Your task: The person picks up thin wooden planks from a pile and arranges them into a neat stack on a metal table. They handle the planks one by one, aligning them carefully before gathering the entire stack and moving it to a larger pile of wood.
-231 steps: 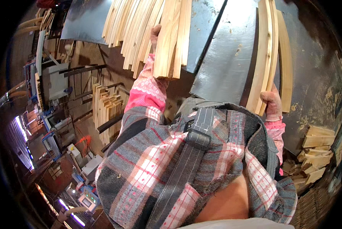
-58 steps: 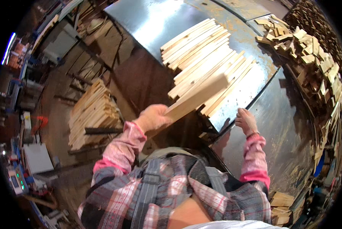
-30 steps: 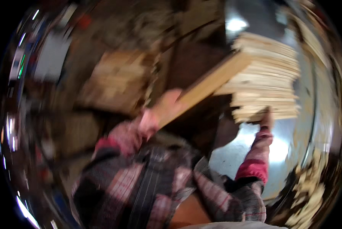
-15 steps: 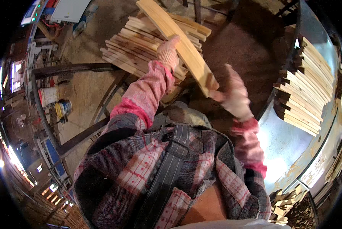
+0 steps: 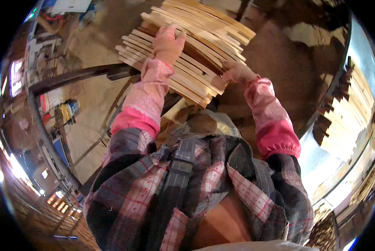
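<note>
A stack of pale wooden boards (image 5: 187, 81) lies ahead of me, many of them edge-up and side by side. My left hand (image 5: 168, 44), in a knitted glove, is closed over a board among them, thumb apart from the fingers. At the right ends of the boards, my right hand (image 5: 239, 73) is closed on the end of what looks like the same board. The fingers of both hands partly hide it. A darker brown board face (image 5: 202, 55) shows between the rows.
To the right, more wooden boards (image 5: 348, 121) lie on a shiny metal surface (image 5: 306, 161). A dark metal frame bar (image 5: 76, 79) runs at the left, beside buckets (image 5: 70, 109). Wood offcuts (image 5: 323, 230) are heaped at lower right.
The board that my left hand held up, tilted over the stack, is now down among the others. My right hand has moved up and left from beside its near end onto the stack's right end.
</note>
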Available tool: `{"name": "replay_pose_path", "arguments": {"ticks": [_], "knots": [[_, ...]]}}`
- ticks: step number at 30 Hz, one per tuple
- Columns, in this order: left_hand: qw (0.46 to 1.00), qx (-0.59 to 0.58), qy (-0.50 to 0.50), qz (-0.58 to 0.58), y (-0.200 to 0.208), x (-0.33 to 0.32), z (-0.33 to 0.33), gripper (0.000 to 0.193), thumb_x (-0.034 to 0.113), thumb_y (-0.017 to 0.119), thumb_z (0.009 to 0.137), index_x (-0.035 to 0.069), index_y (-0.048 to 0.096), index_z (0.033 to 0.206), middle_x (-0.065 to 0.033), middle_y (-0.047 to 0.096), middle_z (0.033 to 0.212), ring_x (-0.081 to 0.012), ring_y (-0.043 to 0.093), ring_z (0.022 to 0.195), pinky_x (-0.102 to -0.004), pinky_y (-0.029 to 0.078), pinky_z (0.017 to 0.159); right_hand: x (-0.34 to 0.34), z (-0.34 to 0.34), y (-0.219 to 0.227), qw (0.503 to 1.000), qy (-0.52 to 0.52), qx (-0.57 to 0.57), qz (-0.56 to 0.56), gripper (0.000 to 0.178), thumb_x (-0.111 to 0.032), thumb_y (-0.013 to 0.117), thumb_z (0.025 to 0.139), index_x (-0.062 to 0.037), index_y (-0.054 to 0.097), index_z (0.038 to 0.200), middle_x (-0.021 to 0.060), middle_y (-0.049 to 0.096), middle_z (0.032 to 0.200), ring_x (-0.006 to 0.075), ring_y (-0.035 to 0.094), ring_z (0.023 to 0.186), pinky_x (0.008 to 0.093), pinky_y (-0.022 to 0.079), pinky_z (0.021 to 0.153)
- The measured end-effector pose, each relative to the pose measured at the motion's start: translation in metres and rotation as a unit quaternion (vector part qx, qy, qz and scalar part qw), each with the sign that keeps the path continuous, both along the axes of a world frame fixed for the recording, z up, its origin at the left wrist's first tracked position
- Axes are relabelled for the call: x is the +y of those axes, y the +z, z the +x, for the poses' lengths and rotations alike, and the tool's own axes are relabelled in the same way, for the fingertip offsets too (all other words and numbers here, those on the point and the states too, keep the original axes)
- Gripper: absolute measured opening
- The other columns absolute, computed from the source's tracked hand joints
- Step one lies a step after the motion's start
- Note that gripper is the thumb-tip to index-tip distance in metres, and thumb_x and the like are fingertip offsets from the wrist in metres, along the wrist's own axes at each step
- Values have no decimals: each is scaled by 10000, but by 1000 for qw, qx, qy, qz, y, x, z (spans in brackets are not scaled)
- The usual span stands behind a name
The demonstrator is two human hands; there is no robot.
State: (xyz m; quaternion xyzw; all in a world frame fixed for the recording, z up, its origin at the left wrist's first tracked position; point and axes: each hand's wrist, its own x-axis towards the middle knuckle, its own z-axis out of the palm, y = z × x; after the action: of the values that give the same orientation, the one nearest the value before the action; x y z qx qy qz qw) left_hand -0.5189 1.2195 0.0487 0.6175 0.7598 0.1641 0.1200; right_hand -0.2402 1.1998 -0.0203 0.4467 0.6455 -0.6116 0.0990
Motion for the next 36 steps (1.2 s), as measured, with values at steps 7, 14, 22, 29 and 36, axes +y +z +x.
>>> {"name": "replay_pose_path", "arguments": {"ticks": [7, 14, 22, 29, 36], "knots": [[914, 199, -248, -250, -37, 29, 19, 468, 497, 535, 1028, 154, 739, 1271, -181, 735, 1173, -391, 669, 1133, -559, 487, 1008, -9, -1, -48, 980, -57, 186, -48, 593, -339, 787, 812, -96, 699, 1345, 92, 765, 1170, 164, 666, 1053, 380, 529, 952], [880, 281, -363, -124, -164, 78, -63, 315, 273, 528, 1049, 97, 718, 1226, -206, 717, 1194, -374, 674, 1100, -498, 543, 948, -22, 35, 25, 968, -147, -97, 177, 351, -295, 756, 797, -119, 791, 1099, 117, 781, 1068, 299, 743, 1039, 443, 586, 884], [812, 187, -539, -126, -122, 336, 207, 346, 170, 585, 1011, -32, 689, 1272, -239, 700, 1280, -367, 669, 1175, -452, 523, 1009, 17, 188, 15, 829, -480, -271, 97, 247, -146, 734, 773, -58, 814, 989, 139, 794, 916, 338, 776, 906, 477, 618, 735], [641, -113, -743, -155, -85, 272, 495, 324, 136, 627, 1037, -52, 673, 1297, -149, 698, 1321, -253, 650, 1206, -362, 493, 1073, -64, 203, 1, 541, -793, -260, 103, 424, -267, 659, 868, -31, 671, 1220, 239, 736, 1092, 434, 712, 1057, 552, 566, 908], [290, -84, -933, -198, -91, 61, 637, 286, 129, 645, 997, -14, 720, 1233, -166, 715, 1225, -303, 676, 1157, -381, 504, 1043, -177, 116, -24, 185, -947, -260, 35, 600, -313, 640, 876, -51, 612, 1415, 253, 673, 1323, 424, 633, 1244, 491, 491, 1075]]}}
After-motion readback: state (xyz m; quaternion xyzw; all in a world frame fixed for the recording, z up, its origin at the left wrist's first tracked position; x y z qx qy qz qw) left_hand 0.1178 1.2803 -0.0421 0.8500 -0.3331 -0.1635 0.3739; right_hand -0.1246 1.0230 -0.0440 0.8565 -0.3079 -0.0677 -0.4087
